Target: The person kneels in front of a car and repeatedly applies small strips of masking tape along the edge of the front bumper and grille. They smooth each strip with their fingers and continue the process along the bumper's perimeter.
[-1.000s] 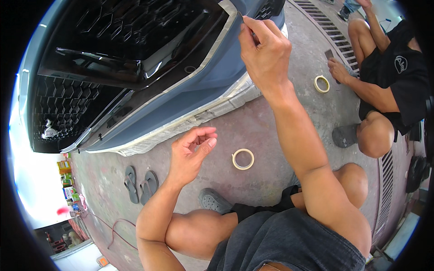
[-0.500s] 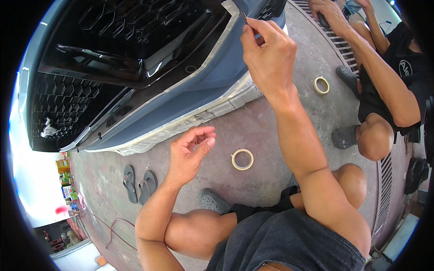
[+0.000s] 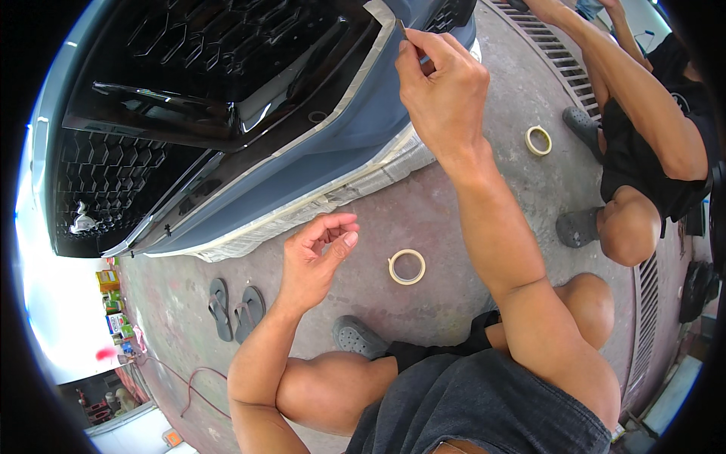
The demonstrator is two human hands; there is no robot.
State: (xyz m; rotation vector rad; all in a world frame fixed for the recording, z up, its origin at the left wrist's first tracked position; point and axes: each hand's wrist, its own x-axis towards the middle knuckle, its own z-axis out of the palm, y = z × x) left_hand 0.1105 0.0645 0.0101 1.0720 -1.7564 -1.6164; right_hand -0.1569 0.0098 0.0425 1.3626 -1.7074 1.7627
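Observation:
In front of me is a car bumper [image 3: 291,170], grey-blue along its lower part, with a glossy black grille [image 3: 162,113] above. Pale masking tape [image 3: 366,64] runs along the border between the two. Near the tape's upper end, my right hand [image 3: 446,91] pinches a small thin blade-like piece [image 3: 401,27] between thumb and fingers, its tip at the bumper surface. My left hand [image 3: 319,246] hangs over the floor below the bumper, fingers loosely curled and apart from the thumb, holding nothing. Masking paper [image 3: 370,180] lines the bumper's lower edge.
One tape roll [image 3: 407,267] lies on the floor between my arms, another tape roll [image 3: 538,141] farther right. A person [image 3: 665,129] crouches at the right beside a floor grate [image 3: 563,64]. Flip-flops [image 3: 219,309] and a red hose [image 3: 189,390] lie at the left.
My right hand has shifted slightly left along the bumper with the blade-like piece. My left hand stays nearly still. The other person's arm has moved upward, its hand now mostly out of view.

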